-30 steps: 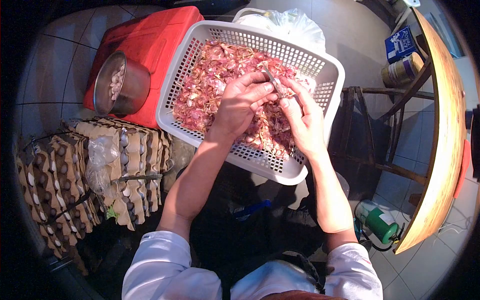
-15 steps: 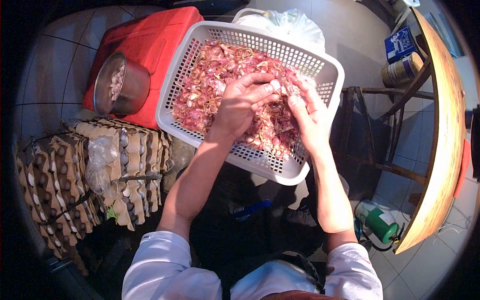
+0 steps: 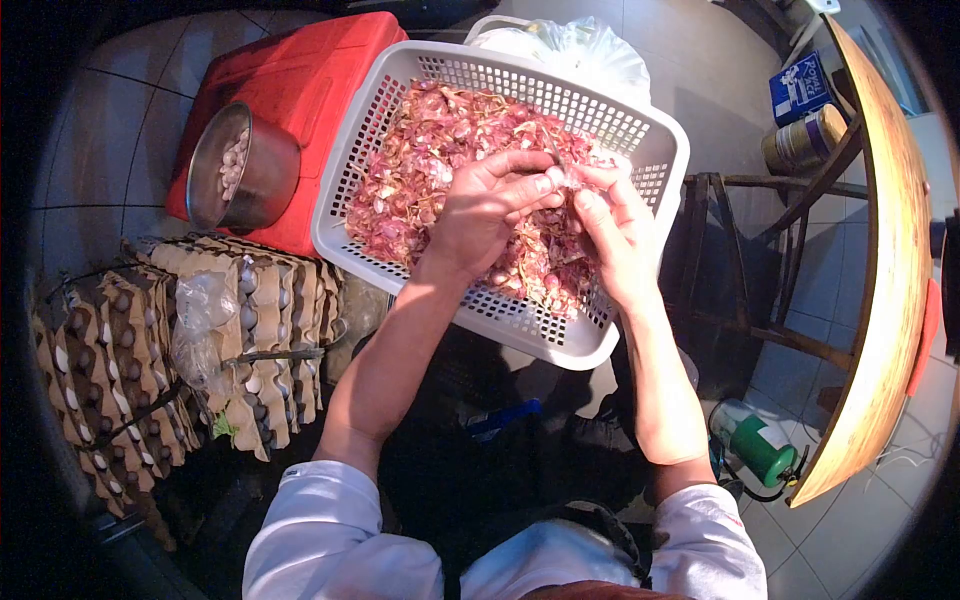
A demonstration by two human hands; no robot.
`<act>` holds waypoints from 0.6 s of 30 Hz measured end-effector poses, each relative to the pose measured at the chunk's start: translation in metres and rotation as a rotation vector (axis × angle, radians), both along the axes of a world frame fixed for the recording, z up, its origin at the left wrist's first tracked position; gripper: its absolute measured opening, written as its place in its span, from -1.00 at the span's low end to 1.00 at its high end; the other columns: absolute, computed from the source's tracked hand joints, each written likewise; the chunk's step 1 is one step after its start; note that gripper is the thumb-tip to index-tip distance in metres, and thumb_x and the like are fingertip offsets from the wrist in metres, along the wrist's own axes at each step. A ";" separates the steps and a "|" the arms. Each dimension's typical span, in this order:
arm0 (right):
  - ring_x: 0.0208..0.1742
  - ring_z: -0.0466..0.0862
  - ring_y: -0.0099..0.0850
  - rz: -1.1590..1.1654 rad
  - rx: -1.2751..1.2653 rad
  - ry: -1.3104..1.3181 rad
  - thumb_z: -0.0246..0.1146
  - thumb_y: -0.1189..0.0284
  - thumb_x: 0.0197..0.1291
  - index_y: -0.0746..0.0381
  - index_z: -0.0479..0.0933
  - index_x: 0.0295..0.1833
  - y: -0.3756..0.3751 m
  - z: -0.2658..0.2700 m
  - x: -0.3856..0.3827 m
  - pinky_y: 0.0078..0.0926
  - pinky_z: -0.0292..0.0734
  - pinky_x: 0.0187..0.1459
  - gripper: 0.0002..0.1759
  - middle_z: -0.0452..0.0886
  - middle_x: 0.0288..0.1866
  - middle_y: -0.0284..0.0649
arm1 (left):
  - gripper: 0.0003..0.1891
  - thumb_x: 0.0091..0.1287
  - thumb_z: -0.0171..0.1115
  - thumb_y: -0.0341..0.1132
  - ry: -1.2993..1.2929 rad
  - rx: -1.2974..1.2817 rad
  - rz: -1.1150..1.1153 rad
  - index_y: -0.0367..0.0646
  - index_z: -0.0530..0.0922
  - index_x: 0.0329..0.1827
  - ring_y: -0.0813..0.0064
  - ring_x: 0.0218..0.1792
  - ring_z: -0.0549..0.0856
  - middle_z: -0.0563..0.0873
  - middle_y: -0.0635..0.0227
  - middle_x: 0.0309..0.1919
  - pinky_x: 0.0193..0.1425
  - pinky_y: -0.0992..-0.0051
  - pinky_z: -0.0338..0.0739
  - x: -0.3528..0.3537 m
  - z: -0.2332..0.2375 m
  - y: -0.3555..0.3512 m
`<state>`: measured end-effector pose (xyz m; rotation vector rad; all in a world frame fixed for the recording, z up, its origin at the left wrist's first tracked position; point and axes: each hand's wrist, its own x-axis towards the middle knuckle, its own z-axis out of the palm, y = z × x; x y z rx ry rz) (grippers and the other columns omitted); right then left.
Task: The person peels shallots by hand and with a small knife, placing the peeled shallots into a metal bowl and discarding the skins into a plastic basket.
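My left hand (image 3: 480, 210) and my right hand (image 3: 622, 232) meet over a grey plastic basket (image 3: 338, 215). The fingers of both are closed in a pinch, fingertips almost touching, on a small pale piece that looks like a garlic clove (image 3: 568, 178); the fingers partly hide it. Beneath them the basket holds a thick layer of reddish-purple papery skins and cloves (image 3: 430, 140). To the left, a metal pot (image 3: 270, 170) contains several pale peeled cloves (image 3: 234, 165).
The pot stands on a red box (image 3: 320, 75) beside the basket. Stacked egg trays (image 3: 270, 300) with eggs lie at lower left. A clear plastic bag (image 3: 595, 60) is behind the basket. At right are a wooden tabletop (image 3: 870, 270) and a green gas canister (image 3: 762, 450).
My fingertips have shifted slightly against each other, and the right fingers have curled inward a little. The basket and the pot stay where they were.
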<state>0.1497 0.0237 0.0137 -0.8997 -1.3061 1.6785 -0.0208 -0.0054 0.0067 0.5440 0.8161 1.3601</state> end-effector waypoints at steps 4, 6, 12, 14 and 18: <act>-0.64 0.24 -0.75 -0.012 -0.175 0.218 0.12 0.42 0.42 0.27 0.42 0.16 0.005 -0.004 0.002 -0.79 0.08 -0.64 -0.73 0.43 -0.48 -0.43 | -0.75 0.39 0.14 -0.50 -0.045 0.002 -0.009 -0.41 0.51 0.08 0.39 -0.16 0.74 0.71 0.09 -0.13 0.02 0.52 0.67 0.001 -0.003 0.001; -0.65 0.23 -0.74 -0.050 -0.205 0.240 0.11 0.42 0.42 0.28 0.42 0.15 0.006 -0.001 0.000 -0.78 0.08 -0.64 -0.73 0.42 -0.49 -0.42 | -0.75 0.39 0.14 -0.49 -0.038 -0.002 -0.007 -0.41 0.51 0.09 0.43 -0.20 0.73 0.70 0.11 -0.12 -0.06 0.54 0.65 0.000 -0.004 0.001; -0.46 0.40 -0.74 -0.002 -0.183 0.110 0.14 0.45 0.39 0.29 0.41 0.23 0.004 0.009 0.007 -0.78 0.29 -0.44 -0.66 0.52 -0.36 -0.40 | -0.74 0.40 0.13 -0.48 -0.028 0.015 -0.025 -0.36 0.50 0.12 0.54 -0.29 0.67 0.70 0.21 -0.16 -0.22 0.60 0.58 -0.003 -0.002 0.002; -0.08 0.58 -0.61 -0.004 0.141 -0.036 0.16 0.50 0.35 0.32 0.38 0.31 0.001 0.009 0.000 -0.64 0.48 -0.01 -0.57 0.61 -0.02 -0.28 | -0.74 0.40 0.13 -0.48 0.000 0.024 -0.018 -0.35 0.50 0.11 0.56 -0.29 0.65 0.70 0.25 -0.19 -0.21 0.60 0.57 -0.004 -0.003 0.003; 0.06 0.57 -0.54 0.041 0.161 -0.100 0.17 0.51 0.34 0.31 0.42 0.30 -0.001 0.008 0.000 -0.55 0.46 0.13 -0.58 0.59 0.15 -0.20 | -0.76 0.39 0.15 -0.49 0.049 0.022 0.000 -0.34 0.51 0.08 0.57 -0.27 0.65 0.70 0.27 -0.20 -0.15 0.61 0.57 -0.004 -0.003 0.003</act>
